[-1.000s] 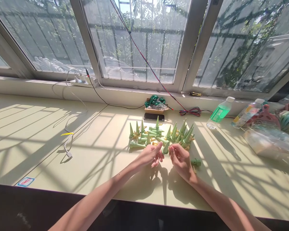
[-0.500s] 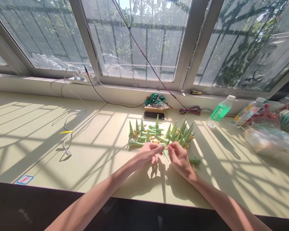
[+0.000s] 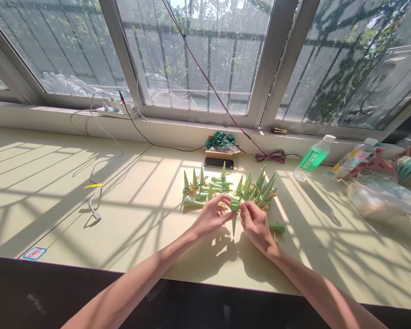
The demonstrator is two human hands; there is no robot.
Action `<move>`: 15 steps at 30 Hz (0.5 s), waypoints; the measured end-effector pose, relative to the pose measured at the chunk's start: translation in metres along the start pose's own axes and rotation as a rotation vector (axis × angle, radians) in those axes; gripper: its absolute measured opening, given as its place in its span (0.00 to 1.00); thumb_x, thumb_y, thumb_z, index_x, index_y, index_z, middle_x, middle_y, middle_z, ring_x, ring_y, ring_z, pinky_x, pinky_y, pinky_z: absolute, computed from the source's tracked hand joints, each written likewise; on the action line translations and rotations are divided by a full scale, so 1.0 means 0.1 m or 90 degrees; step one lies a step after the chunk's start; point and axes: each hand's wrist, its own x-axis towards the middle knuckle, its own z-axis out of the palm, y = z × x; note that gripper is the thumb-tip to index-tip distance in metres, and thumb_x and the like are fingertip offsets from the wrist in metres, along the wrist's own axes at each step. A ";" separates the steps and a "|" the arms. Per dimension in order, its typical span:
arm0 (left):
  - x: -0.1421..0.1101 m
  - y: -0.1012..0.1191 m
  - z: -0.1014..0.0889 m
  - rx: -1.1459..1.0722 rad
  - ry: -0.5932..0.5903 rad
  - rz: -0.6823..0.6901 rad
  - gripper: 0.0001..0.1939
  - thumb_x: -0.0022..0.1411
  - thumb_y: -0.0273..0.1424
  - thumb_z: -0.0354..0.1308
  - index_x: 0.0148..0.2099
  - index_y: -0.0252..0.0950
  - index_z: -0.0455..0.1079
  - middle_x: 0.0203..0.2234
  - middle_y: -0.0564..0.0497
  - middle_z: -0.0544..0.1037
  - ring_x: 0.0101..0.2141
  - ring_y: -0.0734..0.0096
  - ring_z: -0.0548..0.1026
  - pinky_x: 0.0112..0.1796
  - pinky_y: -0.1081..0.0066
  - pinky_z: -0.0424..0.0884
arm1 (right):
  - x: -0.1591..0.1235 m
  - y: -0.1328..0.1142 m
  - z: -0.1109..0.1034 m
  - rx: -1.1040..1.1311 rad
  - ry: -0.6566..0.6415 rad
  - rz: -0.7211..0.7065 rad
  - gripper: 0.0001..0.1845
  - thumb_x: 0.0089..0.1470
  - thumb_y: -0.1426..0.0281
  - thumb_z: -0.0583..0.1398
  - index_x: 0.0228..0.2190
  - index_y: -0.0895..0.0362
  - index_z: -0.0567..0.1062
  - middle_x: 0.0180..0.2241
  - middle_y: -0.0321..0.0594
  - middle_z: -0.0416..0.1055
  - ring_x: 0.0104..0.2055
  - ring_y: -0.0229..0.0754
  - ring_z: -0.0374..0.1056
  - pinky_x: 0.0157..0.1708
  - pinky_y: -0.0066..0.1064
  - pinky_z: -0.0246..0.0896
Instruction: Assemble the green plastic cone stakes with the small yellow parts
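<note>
My left hand [image 3: 212,216] grips a green plastic watering spike [image 3: 234,206] by its round threaded collar. The collar's open mouth faces up, and the tapered point hangs down above the table. My right hand [image 3: 256,224] is closed in a pinch right beside that collar; whatever lies between its fingertips is too small to make out. Just behind both hands lie more green watering spikes [image 3: 261,179], several standing on their collars and others on their sides. Small yellow-orange parts [image 3: 227,173] are scattered among them. One more spike [image 3: 277,227] lies to the right of my right hand.
Behind the spikes are a dark phone [image 3: 218,163] and a small box with green material [image 3: 221,142]. A coiled red-and-black cable [image 3: 271,156], a bottle with a green label [image 3: 313,159] and plastic bags [image 3: 385,196] are to the right. A white cable [image 3: 95,201] lies left.
The held watering spike has turned more upright, so its collar's mouth now shows. My left fingers have shifted around the collar; my right hand stays close beside it.
</note>
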 end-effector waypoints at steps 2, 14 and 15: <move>0.01 0.01 0.00 -0.033 0.006 -0.026 0.23 0.58 0.47 0.66 0.47 0.38 0.66 0.39 0.51 0.72 0.23 0.80 0.70 0.20 0.78 0.65 | 0.00 0.01 0.00 0.016 0.002 -0.008 0.18 0.66 0.55 0.53 0.30 0.54 0.68 0.18 0.29 0.55 0.18 0.34 0.52 0.18 0.28 0.50; 0.02 0.01 -0.03 -0.239 -0.156 -0.293 0.39 0.59 0.65 0.48 0.29 0.29 0.72 0.27 0.46 0.76 0.19 0.78 0.67 0.19 0.75 0.59 | -0.02 -0.09 -0.03 0.057 -0.011 -0.082 0.11 0.67 0.62 0.55 0.35 0.55 0.70 0.23 0.31 0.61 0.18 0.32 0.56 0.17 0.26 0.52; 0.01 0.00 -0.03 -0.248 -0.164 -0.298 0.39 0.59 0.65 0.48 0.30 0.29 0.73 0.28 0.45 0.76 0.19 0.78 0.67 0.19 0.75 0.60 | -0.02 -0.09 -0.04 0.059 -0.022 -0.080 0.10 0.67 0.62 0.56 0.36 0.55 0.70 0.23 0.31 0.62 0.18 0.32 0.57 0.18 0.26 0.52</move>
